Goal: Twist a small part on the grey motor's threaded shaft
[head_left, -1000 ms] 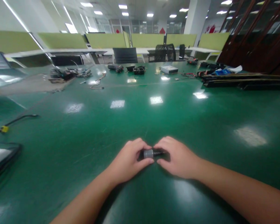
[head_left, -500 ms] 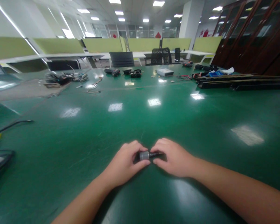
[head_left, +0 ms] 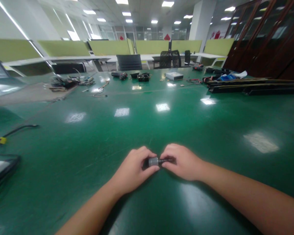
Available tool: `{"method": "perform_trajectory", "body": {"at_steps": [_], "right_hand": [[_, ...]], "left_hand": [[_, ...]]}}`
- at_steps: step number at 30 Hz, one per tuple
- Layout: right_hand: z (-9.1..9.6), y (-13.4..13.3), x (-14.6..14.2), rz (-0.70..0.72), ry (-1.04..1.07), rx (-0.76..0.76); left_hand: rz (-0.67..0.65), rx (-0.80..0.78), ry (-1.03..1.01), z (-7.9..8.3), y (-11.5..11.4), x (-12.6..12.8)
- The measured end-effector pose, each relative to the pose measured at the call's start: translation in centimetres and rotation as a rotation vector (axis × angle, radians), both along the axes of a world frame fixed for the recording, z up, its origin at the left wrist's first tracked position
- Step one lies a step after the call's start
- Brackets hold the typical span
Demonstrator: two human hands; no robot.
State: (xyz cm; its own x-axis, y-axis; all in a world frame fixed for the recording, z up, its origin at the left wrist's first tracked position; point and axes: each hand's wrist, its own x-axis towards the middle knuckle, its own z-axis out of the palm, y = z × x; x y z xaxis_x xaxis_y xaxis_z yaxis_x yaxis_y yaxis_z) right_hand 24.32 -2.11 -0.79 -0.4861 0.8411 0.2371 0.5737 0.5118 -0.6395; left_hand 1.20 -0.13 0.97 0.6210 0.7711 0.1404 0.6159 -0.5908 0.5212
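Note:
A short cylindrical part [head_left: 153,161] with a grey band and a black left end lies between my hands, close to the green tabletop. From its right side runs a thin dark shaft [head_left: 164,161]; the exact kind of the part is unclear. My left hand [head_left: 134,168] curls around the cylinder, thumb below and fingers above, hiding its left end. Around the shaft close the thumb and fingers of my right hand [head_left: 182,161], which cover its far end. The fingertips of the two hands are nearly touching.
A dark-edged device [head_left: 5,173] and a black cable with a yellow tag [head_left: 2,140] lie at left. Across the green table [head_left: 137,130] are a silver box [head_left: 174,76], black parts [head_left: 143,77], long black strips [head_left: 257,86] and a pile of electronics [head_left: 66,81].
My right thumb and fingers have drawn closer together around the shaft. My left hand keeps its grip. The whole view has shifted slightly.

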Motion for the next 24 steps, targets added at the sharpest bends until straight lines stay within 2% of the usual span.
{"method": "perform_trajectory", "body": {"at_steps": [24], "right_hand": [[1.7,-0.1,1.8,-0.004,-0.111,-0.069]], "left_hand": [[-0.003,-0.035,0.013,0.3,0.1,0.1]]}}
